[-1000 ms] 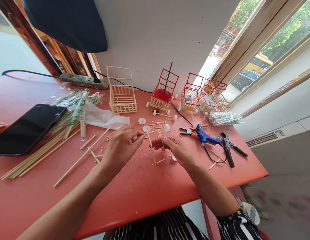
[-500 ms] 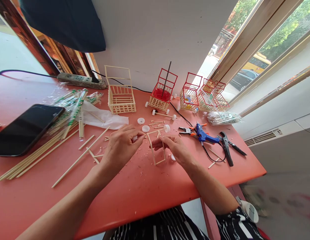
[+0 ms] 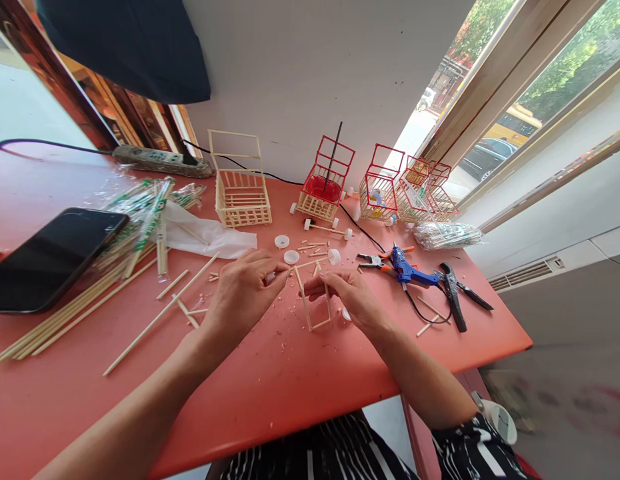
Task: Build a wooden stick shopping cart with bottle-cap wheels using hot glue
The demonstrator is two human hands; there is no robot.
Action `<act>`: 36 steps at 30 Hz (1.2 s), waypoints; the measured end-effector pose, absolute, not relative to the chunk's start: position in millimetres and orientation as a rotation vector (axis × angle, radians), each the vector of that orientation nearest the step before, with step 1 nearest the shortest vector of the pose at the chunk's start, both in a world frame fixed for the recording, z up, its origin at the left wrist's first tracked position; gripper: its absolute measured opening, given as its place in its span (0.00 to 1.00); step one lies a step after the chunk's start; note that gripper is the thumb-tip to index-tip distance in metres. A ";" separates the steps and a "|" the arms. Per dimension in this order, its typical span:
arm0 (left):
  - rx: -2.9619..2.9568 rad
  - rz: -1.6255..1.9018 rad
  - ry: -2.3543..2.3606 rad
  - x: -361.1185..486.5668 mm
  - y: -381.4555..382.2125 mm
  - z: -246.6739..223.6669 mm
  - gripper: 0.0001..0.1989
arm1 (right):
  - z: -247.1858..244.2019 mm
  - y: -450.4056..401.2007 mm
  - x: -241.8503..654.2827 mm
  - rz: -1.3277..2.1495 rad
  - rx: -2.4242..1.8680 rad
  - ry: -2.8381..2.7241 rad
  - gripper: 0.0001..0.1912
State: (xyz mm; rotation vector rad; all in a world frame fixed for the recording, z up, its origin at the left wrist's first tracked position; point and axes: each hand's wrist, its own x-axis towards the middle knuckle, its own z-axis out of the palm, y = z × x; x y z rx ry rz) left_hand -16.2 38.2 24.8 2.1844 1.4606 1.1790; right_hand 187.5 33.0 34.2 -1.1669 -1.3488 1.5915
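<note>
A small rectangular frame of thin wooden sticks is held upright over the red table. My right hand grips its right side, with fingers passing behind the opening. Close to the frame's upper left corner, my left hand is closed in a pinch, thumb against forefinger; what lies between those fingertips is too small to make out. White bottle caps and short cut stick pieces lie just beyond my hands. Another cap is partly hidden by my right hand.
Stick-built carts line the wall, some with red frames. To the right lie a blue glue gun, pliers and black-handled cutters. Leftward are a phone, long sticks, wrapped chopsticks and a power strip.
</note>
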 end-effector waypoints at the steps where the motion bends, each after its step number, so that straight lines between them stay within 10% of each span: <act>1: 2.181 1.173 1.463 -16.2 38.1 25.3 0.10 | 33.7 33.4 188.0 1.598 -1.169 -1.351 0.24; 36: 2.131 1.125 1.456 -10.3 33.0 24.3 0.12 | 31.9 40.4 179.9 1.751 -1.234 -1.362 0.31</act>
